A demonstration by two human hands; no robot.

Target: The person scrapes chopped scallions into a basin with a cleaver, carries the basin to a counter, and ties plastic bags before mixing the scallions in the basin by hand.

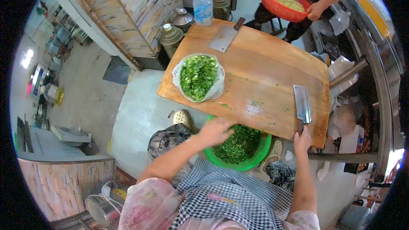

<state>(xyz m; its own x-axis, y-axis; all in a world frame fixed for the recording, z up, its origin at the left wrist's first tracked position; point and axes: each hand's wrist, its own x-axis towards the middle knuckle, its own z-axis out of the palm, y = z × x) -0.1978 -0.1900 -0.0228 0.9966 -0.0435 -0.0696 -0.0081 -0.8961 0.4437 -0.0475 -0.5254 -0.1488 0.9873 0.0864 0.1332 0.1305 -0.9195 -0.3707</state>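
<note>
My right hand (302,140) is wrapped round the handle of a cleaver (301,104), whose blade lies over the right end of the wooden table (255,72). Over the rim of a green basin (267,145), my left hand (215,131) reaches out with fingers extended and nothing visible in it, just by the table's near edge. Chopped dark greens (238,145) fill the basin, which stands below that edge. On the table's left side is a bag-lined container (220,83) heaped with chopped green vegetable (198,76). Scraps of green dot the wood.
A second cleaver (226,37) lies at the table's back, near a large water bottle (203,7). Thermos flasks (171,38) stand beyond the left edge. Across the table, another person's hands (315,11) hold a red basket (272,6) of pale shreds. Shelving (375,85) runs along the right.
</note>
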